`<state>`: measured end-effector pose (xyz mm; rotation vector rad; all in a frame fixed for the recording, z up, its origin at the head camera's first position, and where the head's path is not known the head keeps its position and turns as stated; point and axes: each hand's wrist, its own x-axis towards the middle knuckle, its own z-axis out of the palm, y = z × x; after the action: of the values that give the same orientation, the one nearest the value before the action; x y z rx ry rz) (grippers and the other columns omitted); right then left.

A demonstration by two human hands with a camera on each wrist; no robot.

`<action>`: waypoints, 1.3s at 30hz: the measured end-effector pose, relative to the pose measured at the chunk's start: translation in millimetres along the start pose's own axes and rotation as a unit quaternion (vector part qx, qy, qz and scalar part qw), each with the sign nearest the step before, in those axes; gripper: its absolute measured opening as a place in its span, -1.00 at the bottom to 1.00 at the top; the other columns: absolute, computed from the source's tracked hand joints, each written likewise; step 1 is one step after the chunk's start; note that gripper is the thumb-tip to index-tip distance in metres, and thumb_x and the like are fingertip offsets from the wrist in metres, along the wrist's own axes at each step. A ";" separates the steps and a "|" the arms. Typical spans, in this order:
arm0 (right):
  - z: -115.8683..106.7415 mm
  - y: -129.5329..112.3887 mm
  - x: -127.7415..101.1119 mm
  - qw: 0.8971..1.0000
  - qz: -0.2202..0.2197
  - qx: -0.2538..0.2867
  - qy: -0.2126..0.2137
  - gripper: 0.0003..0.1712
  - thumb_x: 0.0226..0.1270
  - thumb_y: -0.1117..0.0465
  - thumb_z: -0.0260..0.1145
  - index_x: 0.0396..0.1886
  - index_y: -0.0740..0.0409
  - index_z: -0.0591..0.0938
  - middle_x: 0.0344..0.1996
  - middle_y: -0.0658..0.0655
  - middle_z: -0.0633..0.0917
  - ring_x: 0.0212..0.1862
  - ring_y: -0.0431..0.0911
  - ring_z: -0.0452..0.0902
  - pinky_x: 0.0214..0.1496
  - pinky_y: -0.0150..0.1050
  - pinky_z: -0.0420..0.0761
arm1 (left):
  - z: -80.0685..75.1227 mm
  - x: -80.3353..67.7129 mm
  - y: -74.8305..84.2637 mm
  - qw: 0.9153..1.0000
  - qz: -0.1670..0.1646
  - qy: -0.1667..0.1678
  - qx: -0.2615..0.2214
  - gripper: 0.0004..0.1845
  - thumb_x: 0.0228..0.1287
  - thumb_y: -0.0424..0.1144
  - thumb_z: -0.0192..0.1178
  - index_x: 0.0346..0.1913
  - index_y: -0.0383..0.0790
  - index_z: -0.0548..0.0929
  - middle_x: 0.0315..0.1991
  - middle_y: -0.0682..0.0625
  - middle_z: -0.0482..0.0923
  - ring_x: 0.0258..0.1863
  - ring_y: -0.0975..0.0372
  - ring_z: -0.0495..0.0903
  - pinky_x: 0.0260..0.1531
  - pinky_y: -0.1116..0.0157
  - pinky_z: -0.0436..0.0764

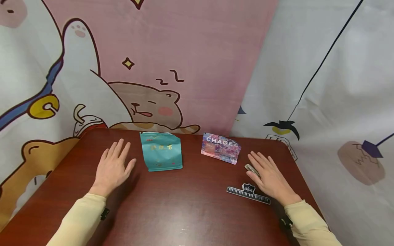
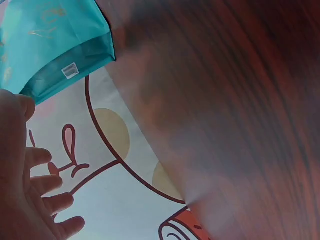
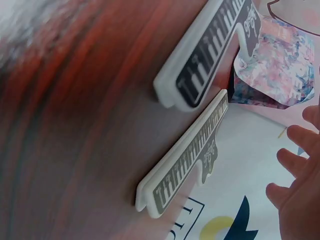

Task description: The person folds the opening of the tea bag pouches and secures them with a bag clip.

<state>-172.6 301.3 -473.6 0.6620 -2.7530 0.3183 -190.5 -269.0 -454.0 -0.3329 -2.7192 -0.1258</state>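
My left hand (image 1: 113, 169) hovers with its fingers extended, left of a teal pouch (image 1: 162, 152) and holding nothing. My right hand (image 1: 271, 176) is likewise outstretched, over the right side of the table. Beneath it, partly hidden in the head view, lies a pale piano-keyboard clip (image 1: 248, 167); the right wrist view shows its full length (image 3: 185, 165). A black piano-keyboard clip (image 1: 247, 195) lies nearer the front, left of the right wrist. Beyond the clips stands a pink and purple pouch (image 1: 220, 149) printed "CHAGEE".
Everything stands on a dark red-brown wooden table (image 1: 172, 205). Behind it hangs a cartoon-printed cloth (image 1: 197, 61), close to the table's back edge. More printed cloth (image 1: 341, 112) covers the right side.
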 end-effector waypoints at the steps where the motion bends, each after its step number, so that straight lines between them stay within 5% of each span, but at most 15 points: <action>1: -0.1 -0.9 0.3 1.000 0.001 0.002 -0.001 -0.19 0.52 -0.08 0.27 0.60 0.19 0.29 0.54 0.32 0.32 0.56 0.29 0.14 0.65 0.12 -0.14 | -0.4 0.3 1.0 1.000 0.000 0.002 -0.002 -0.27 0.44 0.03 0.17 0.49 -0.36 0.37 0.53 -0.38 0.20 0.49 -0.27 0.21 0.42 -0.25 0.19; 13: -1.1 -7.8 2.5 1.000 0.004 0.020 0.010 -0.22 0.49 -0.03 0.32 0.53 0.28 0.37 0.47 0.34 0.42 0.46 0.29 0.33 0.41 0.29 0.32 | -2.4 2.1 10.3 0.998 0.009 0.055 -0.030 -0.29 0.40 -0.01 0.22 0.45 -0.41 0.41 0.46 -0.40 0.31 0.36 -0.28 0.37 0.31 -0.24 0.36; 39: -9.5 -17.6 14.9 0.995 0.043 0.084 0.037 -0.29 0.53 0.05 0.30 0.54 0.22 0.37 0.42 0.35 0.47 0.41 0.31 0.38 0.34 0.37 0.36 | -19.2 7.4 32.7 0.987 0.013 0.141 -0.073 -0.36 0.40 -0.12 0.22 0.42 -0.43 0.44 0.39 -0.40 0.40 0.23 -0.29 0.47 0.18 -0.24 0.45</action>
<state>-174.9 282.6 -457.3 0.5608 -2.7082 0.5859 -181.7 -238.4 -432.1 -0.3634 -2.4290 -0.3401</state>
